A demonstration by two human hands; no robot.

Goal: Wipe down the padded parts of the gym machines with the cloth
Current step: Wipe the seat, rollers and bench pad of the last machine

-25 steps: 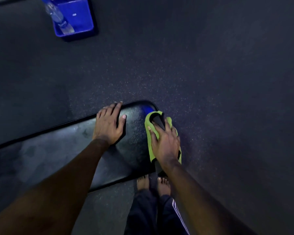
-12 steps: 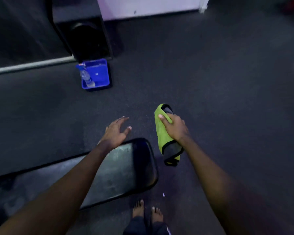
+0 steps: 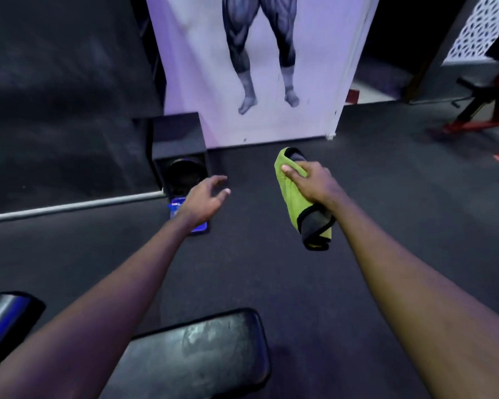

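My right hand [image 3: 310, 184] grips a folded green and grey cloth [image 3: 293, 201] and holds it in the air in front of me, well above the floor. My left hand [image 3: 205, 201] is stretched forward with relaxed, spread fingers and holds nothing. The black padded bench [image 3: 202, 352] lies at the bottom of the view, below and behind both hands, its surface streaked. A second black pad [image 3: 3, 315] shows at the lower left edge.
A blue tray [image 3: 198, 226] sits on the dark floor, mostly hidden behind my left hand. Behind it stands a black speaker box [image 3: 179, 151] against a white poster [image 3: 257, 67] of legs. A red machine frame [image 3: 484, 110] stands at the far right.
Both hands have lifted off the bench pad and moved forward and up. The cloth left the pad's end with my right hand. My view has tilted up from the pad towards the wall.
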